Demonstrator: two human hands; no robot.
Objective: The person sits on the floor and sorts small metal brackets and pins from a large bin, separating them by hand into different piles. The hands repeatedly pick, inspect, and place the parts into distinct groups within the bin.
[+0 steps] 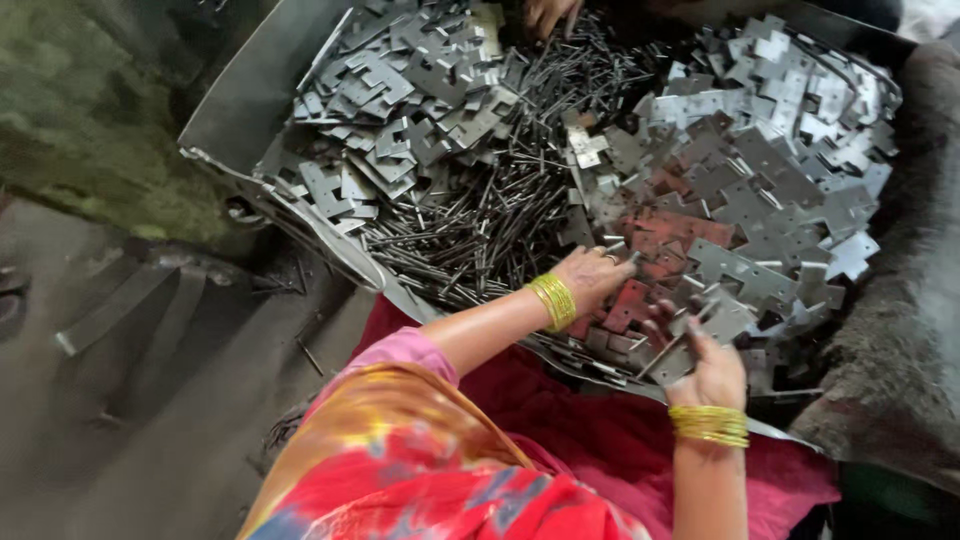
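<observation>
Head view, looking down into a big metal tray (240, 100) filling the upper centre and right of the frame.

Left hand (592, 276), centre of frame, is lying palm-down on the heap, fingers curled and dipping into the parts where the thin rods meet the plates. Can't tell exactly what it's pinching, if anything. Yellow bangles (553, 301) are sitting on that wrist.

Right hand (712, 362), lower right of centre, is closing around a flat notched metal plate (722, 318), with a thin rod (668, 352) sticking out down-left from the grip. More yellow bangles (709, 425) are on this wrist.

Tray contents:
- pile of grey notched plates (400, 90) lying upper left
- band of thin dark rods (490, 230) running through the middle
- bigger pile of grey plates (790, 130) lying right
- few rusty reddish plates (668, 240) just above and between the hands

Another person's hand (548, 14) is reaching into the tray at the top edge.

Red cloth (580, 420) is lying under the arms at bottom centre. Dark floor (150, 400) is taking up the lower left.
</observation>
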